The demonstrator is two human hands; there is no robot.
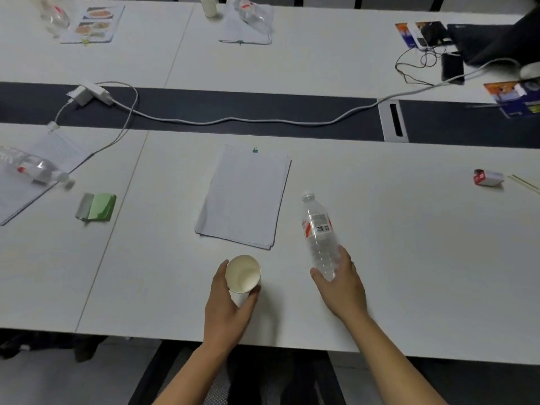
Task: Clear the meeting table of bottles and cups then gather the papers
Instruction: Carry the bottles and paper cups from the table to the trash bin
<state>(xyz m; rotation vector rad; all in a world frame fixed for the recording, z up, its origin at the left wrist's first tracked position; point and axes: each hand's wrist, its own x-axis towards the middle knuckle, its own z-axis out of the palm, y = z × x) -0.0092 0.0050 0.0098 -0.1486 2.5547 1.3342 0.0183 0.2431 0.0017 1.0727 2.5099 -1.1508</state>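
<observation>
My left hand [226,308] grips a white paper cup [243,273] near the table's front edge, its mouth tilted up toward me. My right hand [342,285] holds the lower end of a clear plastic water bottle [318,229] with a red and white label, the cap pointing away. A clipped stack of white papers [245,197] lies just beyond both hands. At the left, another clear bottle [32,168] lies on its side on lined papers [52,150]. Across the dark centre strip, two more bottles [54,14] [254,13], a cup [209,5] and papers [93,24] [245,33] sit on the far table.
A green packet [98,207] lies left of the stack. A white charger [87,93] and its cable [233,121] run along the dark strip. A small red and white box [488,177] sits at right. Phone [452,67], leaflets and a dark laptop occupy the far right corner.
</observation>
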